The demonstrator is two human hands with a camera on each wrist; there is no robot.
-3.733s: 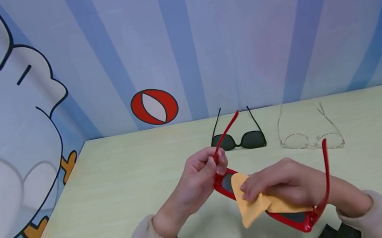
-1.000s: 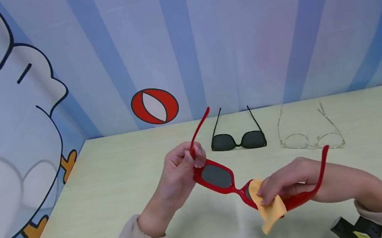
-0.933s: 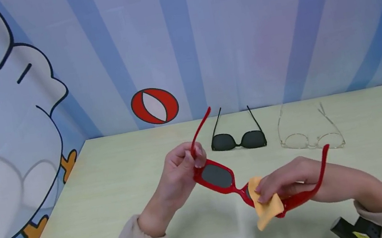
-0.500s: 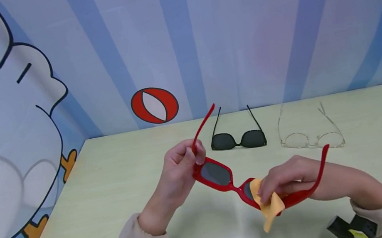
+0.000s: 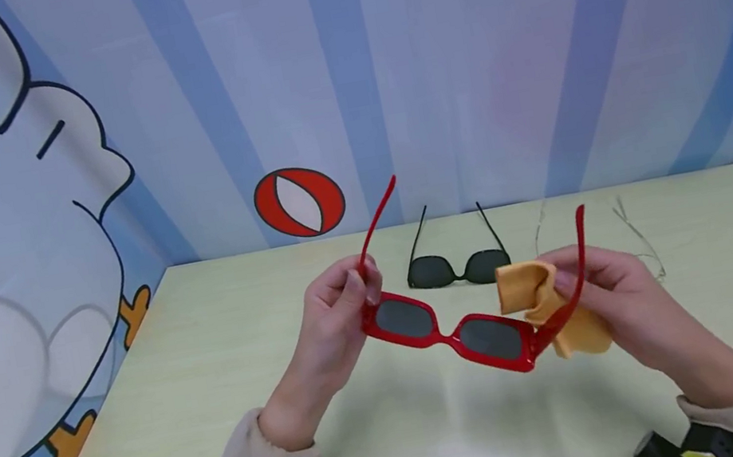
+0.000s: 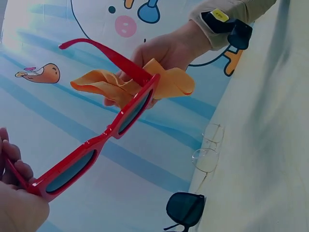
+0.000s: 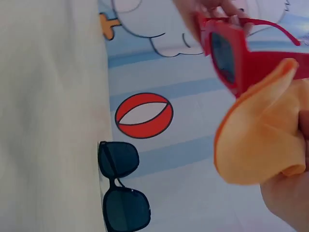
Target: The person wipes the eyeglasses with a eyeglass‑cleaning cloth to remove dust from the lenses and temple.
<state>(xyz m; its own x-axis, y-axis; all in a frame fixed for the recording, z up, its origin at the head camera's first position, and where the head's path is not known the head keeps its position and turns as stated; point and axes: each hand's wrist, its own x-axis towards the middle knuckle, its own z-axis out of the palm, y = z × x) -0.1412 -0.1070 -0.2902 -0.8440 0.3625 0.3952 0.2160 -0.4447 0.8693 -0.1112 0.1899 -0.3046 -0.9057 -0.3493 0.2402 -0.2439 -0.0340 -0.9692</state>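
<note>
Red-framed sunglasses (image 5: 446, 339) with dark lenses are held up above the table, both temples spread and pointing away. My left hand (image 5: 319, 337) pinches them near the hinge of the left temple, thumb against the fingers. A crumpled orange cleaning cloth (image 5: 522, 287) is pinched in my right hand (image 5: 635, 309), just by the right temple. In the left wrist view the red temple (image 6: 116, 58) crosses in front of the cloth (image 6: 176, 82). Both lenses show uncovered in the head view. The right wrist view has the cloth (image 7: 260, 140) hiding part of the frame.
Black sunglasses (image 5: 428, 273) lie toward the back of the pale table (image 5: 241, 306), temples open toward the wall. Behind my right hand are thin clear-framed eyeglasses (image 5: 643, 239), partly hidden. A blue striped backdrop (image 5: 456, 68) with cartoon prints rises along the back and left.
The cloth has come off the right lens, having earlier rubbed across the frame. My right hand has risen and turned to beside the right temple. The red sunglasses are lifted and more level.
</note>
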